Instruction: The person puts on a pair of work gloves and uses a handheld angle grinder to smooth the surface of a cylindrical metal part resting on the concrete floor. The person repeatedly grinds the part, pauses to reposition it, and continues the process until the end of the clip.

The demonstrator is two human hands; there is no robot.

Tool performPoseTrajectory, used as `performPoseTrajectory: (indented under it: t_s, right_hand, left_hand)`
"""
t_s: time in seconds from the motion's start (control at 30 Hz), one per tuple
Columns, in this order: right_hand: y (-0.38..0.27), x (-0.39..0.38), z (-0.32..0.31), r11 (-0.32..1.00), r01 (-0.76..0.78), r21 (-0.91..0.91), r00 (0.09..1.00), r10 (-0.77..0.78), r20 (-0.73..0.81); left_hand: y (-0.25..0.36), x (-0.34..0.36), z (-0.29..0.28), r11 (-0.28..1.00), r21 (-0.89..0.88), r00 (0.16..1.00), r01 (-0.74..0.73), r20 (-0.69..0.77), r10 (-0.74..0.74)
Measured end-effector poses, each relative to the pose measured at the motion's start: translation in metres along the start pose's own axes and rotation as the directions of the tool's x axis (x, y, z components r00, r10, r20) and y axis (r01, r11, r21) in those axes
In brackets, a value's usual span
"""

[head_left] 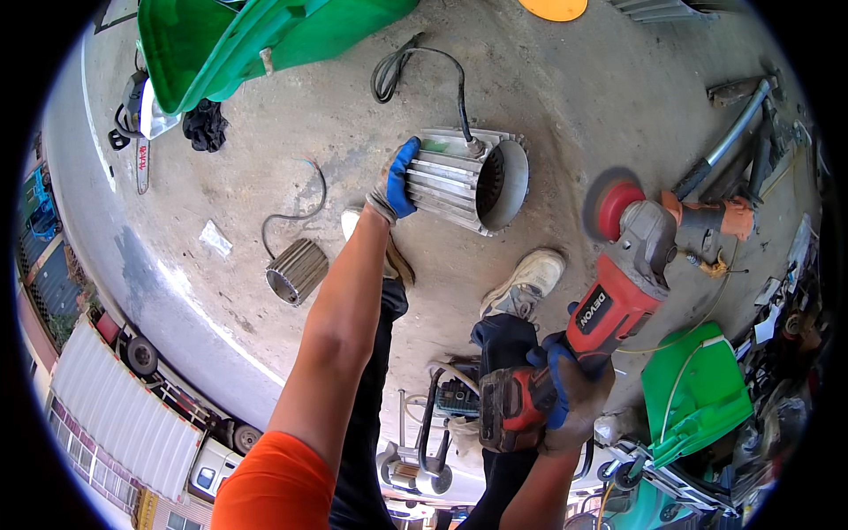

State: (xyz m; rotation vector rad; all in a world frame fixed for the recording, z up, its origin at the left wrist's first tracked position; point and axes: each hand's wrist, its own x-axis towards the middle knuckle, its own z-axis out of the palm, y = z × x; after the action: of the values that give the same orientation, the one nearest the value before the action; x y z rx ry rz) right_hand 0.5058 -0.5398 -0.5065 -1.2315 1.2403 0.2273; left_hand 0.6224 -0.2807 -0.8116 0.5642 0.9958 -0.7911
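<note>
A finned metal motor housing lies on its side on the concrete in front of my feet. Its open round end faces right, and a black cable runs from its top to a coil beyond it. My left hand, in a blue-and-grey work glove, grips the housing's left end; some fingers are hidden behind it. In my gloved right hand is a red-and-grey cordless angle grinder, held by its handle. Its round disc, blurred at the rim, is to the right of the housing, apart from it.
A smaller finned motor housing with a cable lies left of my arm. Green plastic bins stand at the far left and lower right. An orange-and-black tool, a chainsaw and a truck are around.
</note>
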Motion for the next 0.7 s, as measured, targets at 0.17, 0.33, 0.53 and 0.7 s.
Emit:
performPoseTrajectory:
  t_s: [0.17, 0.33, 0.53, 0.7]
  right_hand:
    - [0.010, -0.005, -0.011, 0.991, 0.021, -0.130, 1.000, -0.022, -0.008]
    - [0.011, -0.008, -0.004, 0.991, 0.022, -0.134, 1.000, -0.020, 0.012]
    - [0.014, -0.005, -0.011, 0.981, 0.003, -0.192, 0.999, 0.004, 0.035]
    - [0.010, -0.004, -0.005, 0.991, -0.067, -0.112, 0.998, 0.066, -0.013]
  left_hand:
    - [-0.002, 0.005, -0.010, 0.999, -0.031, 0.997, -0.040, -0.066, 0.038]
    - [0.012, 0.015, -0.033, 0.995, -0.054, 0.996, -0.086, 0.000, 0.086]
    - [0.014, 0.018, -0.028, 0.991, -0.006, 0.990, -0.131, -0.057, 0.130]
    - [0.008, 0.034, -0.063, 0.980, 0.002, 0.972, -0.197, -0.131, 0.195]
